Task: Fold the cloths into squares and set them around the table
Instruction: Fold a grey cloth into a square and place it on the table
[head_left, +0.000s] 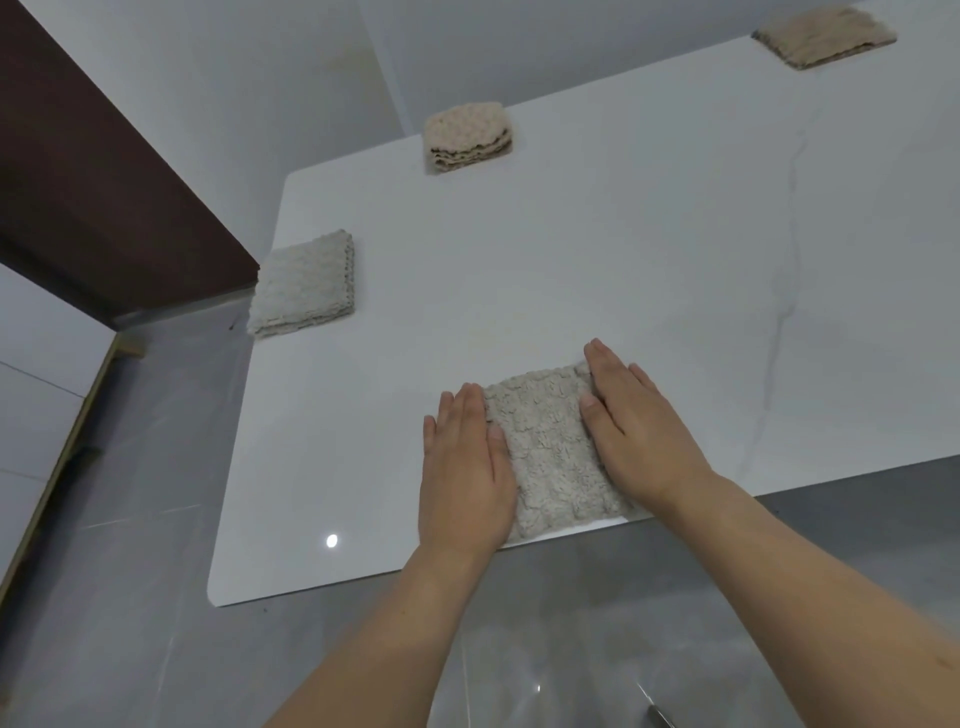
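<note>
Both flat hands (465, 467) press folded cloth (550, 452).

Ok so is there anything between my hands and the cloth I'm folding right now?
Nothing visible. The left hand and right hand already lie flat on either side of the folded cloth at the near edge of the white table, fingers straight. The three other folded cloths sit well clear of it.
</note>
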